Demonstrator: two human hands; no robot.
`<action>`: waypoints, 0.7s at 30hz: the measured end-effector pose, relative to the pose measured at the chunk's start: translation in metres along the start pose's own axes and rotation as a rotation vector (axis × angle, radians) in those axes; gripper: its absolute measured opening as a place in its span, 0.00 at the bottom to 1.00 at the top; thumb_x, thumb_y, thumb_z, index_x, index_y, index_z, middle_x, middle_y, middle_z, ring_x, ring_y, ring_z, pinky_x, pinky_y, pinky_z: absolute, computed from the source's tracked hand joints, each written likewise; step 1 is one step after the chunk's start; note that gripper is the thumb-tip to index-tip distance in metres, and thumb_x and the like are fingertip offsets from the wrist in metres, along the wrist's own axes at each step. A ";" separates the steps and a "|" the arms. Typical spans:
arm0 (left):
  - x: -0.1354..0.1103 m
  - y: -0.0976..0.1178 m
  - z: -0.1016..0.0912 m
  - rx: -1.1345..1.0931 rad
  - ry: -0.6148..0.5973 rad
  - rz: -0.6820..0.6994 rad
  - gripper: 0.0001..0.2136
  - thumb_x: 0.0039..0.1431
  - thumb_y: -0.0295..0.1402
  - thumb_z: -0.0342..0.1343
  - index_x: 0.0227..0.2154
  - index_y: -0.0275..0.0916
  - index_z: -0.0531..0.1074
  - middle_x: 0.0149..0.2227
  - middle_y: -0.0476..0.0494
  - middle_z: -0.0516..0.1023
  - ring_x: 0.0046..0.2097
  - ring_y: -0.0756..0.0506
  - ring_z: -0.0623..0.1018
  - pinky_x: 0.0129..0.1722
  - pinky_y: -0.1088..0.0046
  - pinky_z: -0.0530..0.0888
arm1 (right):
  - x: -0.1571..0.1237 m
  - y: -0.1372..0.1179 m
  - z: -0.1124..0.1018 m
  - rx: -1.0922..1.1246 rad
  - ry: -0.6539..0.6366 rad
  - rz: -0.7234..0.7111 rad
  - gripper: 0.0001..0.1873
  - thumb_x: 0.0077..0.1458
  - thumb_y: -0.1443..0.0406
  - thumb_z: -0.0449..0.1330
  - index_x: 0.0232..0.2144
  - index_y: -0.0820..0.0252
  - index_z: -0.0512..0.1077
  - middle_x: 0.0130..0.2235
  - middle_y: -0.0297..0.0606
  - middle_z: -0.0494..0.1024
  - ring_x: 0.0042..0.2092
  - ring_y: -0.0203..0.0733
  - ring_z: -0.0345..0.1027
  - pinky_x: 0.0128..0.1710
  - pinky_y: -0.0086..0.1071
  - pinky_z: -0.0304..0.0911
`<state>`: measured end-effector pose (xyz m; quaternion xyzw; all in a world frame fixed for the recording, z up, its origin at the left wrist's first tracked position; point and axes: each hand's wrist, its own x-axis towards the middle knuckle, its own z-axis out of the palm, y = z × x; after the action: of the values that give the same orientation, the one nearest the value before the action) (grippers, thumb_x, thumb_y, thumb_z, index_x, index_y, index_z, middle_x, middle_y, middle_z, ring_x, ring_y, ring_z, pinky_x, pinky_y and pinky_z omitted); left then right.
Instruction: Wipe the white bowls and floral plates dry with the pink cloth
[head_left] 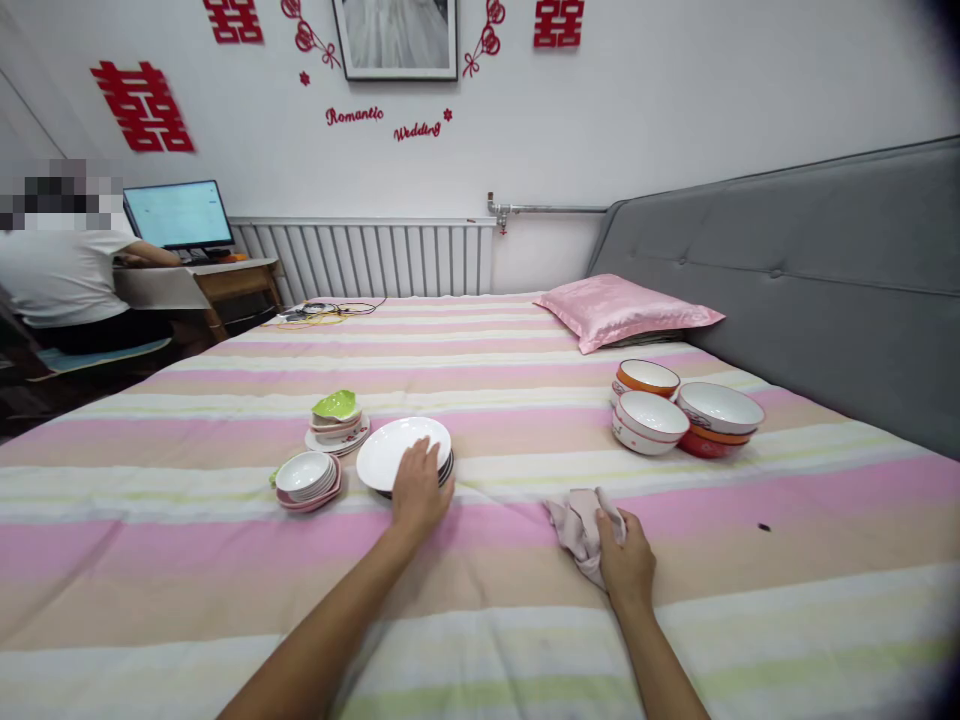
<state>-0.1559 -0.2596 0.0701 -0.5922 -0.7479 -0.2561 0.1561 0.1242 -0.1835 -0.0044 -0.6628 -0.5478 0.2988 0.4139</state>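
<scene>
My left hand [421,490] lies over the right side of a white plate [390,452], which tops a small stack with dark edges beneath. Its fingers stretch across the plate's surface, with the thumb by the rim. In my right hand [628,562] is a crumpled greyish-pink cloth [579,528], held just above or against the bedspread. Left of the plates sit small white bowls [303,472] on pinkish dishes. Just behind these, a green leaf-shaped dish [335,404] tops another stack of small dishes and plates.
Stacked bowls, white [651,420], orange-rimmed [646,376] and red [711,442], stand at the right. A small dark object [763,527] lies on the striped bedspread [480,640]. Farther back are a pink pillow [626,305], tangled cables [330,312] and a person [67,270] seated by a monitor [180,213].
</scene>
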 end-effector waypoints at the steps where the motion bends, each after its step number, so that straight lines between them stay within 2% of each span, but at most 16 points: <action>1: -0.003 -0.010 -0.004 0.030 -0.030 -0.016 0.22 0.53 0.32 0.56 0.51 0.30 0.64 0.56 0.27 0.63 0.59 0.33 0.61 0.58 0.50 0.56 | -0.002 0.001 -0.002 0.005 0.004 -0.009 0.28 0.47 0.46 0.48 0.40 0.60 0.68 0.39 0.49 0.76 0.39 0.53 0.68 0.37 0.37 0.60; 4: -0.011 -0.029 -0.010 0.084 -0.133 -0.021 0.16 0.58 0.35 0.53 0.49 0.37 0.66 0.53 0.38 0.67 0.52 0.39 0.69 0.51 0.51 0.66 | -0.006 0.004 -0.007 0.023 0.015 -0.025 0.27 0.47 0.47 0.47 0.39 0.60 0.69 0.37 0.48 0.77 0.38 0.51 0.68 0.36 0.36 0.59; 8: -0.017 -0.035 -0.012 0.110 -0.198 -0.004 0.15 0.59 0.36 0.52 0.48 0.38 0.66 0.51 0.40 0.69 0.48 0.42 0.72 0.45 0.57 0.71 | -0.009 0.009 -0.013 0.059 0.019 -0.033 0.27 0.47 0.47 0.48 0.39 0.61 0.70 0.36 0.48 0.77 0.37 0.51 0.68 0.35 0.36 0.59; 12: -0.021 -0.030 -0.020 0.107 -0.190 0.018 0.15 0.59 0.35 0.52 0.48 0.38 0.67 0.50 0.40 0.69 0.47 0.43 0.72 0.45 0.57 0.71 | -0.009 0.011 -0.016 0.113 0.019 -0.040 0.27 0.46 0.48 0.48 0.38 0.61 0.70 0.37 0.48 0.77 0.37 0.51 0.68 0.37 0.37 0.58; 17: -0.014 -0.013 -0.034 0.081 -0.073 0.016 0.14 0.63 0.35 0.45 0.48 0.38 0.69 0.50 0.37 0.73 0.49 0.41 0.74 0.44 0.59 0.72 | -0.003 0.012 -0.017 0.224 0.044 -0.033 0.28 0.44 0.47 0.50 0.38 0.62 0.71 0.38 0.49 0.76 0.39 0.52 0.67 0.38 0.38 0.59; 19: -0.007 0.003 -0.040 0.052 -0.020 0.044 0.16 0.64 0.36 0.42 0.48 0.39 0.70 0.51 0.37 0.74 0.51 0.39 0.73 0.44 0.60 0.72 | 0.002 0.013 -0.018 0.293 0.057 -0.022 0.27 0.42 0.47 0.52 0.37 0.62 0.71 0.37 0.48 0.76 0.39 0.51 0.67 0.39 0.39 0.60; 21: 0.000 0.024 -0.044 0.004 0.011 0.109 0.16 0.63 0.37 0.43 0.48 0.42 0.70 0.51 0.41 0.74 0.52 0.39 0.73 0.44 0.62 0.72 | 0.006 0.013 -0.020 0.378 0.066 -0.002 0.27 0.41 0.48 0.54 0.36 0.63 0.71 0.36 0.46 0.76 0.39 0.50 0.68 0.39 0.38 0.61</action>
<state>-0.1356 -0.2804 0.1107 -0.6304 -0.7141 -0.2490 0.1748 0.1488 -0.1832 -0.0057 -0.5821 -0.4685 0.3743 0.5491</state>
